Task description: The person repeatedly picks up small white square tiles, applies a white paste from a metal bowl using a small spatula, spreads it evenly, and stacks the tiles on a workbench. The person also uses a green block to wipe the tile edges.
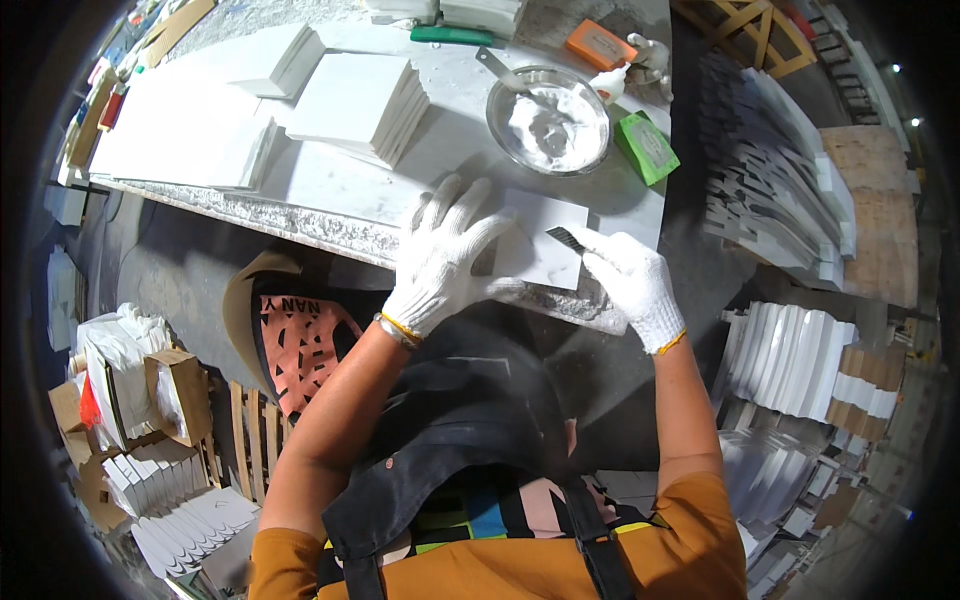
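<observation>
Tile (pixel 545 245) on bench (pixel 330 195), bowl (pixel 549 125) behind it, tile stack (pixel 360 105) left

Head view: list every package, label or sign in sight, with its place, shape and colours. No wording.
Green box: flat and rectangular with a pale label, on the worktop right of the metal bowl.
Orange box: flat, with a pale label, at the worktop's far edge.
Squeeze bottle: small and white with an orange neck, beside the bowl.
Cardboard boxes: brown and open, on the floor to the left.
Orange sheet: cut-out lettering, under the worktop.
</observation>
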Tool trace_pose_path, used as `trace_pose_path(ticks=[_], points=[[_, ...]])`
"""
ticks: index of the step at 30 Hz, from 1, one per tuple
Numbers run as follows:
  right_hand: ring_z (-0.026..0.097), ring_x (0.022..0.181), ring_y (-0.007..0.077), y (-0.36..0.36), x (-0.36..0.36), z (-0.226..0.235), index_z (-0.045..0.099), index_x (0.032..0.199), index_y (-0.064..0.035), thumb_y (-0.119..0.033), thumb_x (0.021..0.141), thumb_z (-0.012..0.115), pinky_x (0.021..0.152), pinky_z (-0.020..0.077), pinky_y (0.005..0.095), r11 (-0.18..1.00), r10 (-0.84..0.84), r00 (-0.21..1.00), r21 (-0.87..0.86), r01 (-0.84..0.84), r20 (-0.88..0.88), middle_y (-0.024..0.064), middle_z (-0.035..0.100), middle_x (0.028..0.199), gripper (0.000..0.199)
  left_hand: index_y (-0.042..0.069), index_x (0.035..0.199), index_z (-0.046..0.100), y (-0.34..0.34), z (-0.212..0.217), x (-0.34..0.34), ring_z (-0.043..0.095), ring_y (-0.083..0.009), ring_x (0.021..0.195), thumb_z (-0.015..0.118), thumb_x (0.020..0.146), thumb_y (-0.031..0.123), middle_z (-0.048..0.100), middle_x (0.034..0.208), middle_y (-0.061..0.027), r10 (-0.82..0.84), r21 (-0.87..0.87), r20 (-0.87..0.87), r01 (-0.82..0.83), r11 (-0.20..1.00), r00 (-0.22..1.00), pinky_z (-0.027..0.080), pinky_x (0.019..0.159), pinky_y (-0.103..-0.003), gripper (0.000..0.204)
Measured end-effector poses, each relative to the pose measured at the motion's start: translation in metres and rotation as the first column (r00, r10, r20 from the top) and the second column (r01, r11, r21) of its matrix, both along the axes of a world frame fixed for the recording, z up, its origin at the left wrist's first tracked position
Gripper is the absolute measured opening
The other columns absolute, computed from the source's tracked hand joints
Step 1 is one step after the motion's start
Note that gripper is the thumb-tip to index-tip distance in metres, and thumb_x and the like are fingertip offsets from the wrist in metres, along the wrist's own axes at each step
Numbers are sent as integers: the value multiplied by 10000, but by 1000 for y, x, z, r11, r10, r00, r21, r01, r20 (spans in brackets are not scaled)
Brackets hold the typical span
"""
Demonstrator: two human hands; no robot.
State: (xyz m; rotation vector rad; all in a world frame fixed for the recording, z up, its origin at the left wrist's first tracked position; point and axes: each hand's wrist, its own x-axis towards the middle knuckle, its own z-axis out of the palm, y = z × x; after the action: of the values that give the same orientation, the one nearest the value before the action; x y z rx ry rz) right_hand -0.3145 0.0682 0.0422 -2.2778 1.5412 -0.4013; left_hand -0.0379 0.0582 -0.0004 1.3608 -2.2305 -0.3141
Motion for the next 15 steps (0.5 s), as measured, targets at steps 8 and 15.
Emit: trace_pose_path(ticks=[8,15], points=[[652,731,270,22,12,11,728,1226,-113,-123,926,647,704,536,369,999,18,1000,31,-19,22,136,679,858,311,246,1310,621,-1,0,1,393,-388,1405,851,629,521,486,1479,-124,-4,-19,11,4,1000,1000,319,1133,-552,770],[645,634,273,33,17,-7,693,1296,-227,-219,941,631,586,538,383,996,-7,998,-91,12,56,107,630,744,361,247,1263,641,-1,-3,-2,414,-384,1381,849,645,516,514,1438,-116,7,-65,-19,-8,998,1000,339,1114,-541,705]])
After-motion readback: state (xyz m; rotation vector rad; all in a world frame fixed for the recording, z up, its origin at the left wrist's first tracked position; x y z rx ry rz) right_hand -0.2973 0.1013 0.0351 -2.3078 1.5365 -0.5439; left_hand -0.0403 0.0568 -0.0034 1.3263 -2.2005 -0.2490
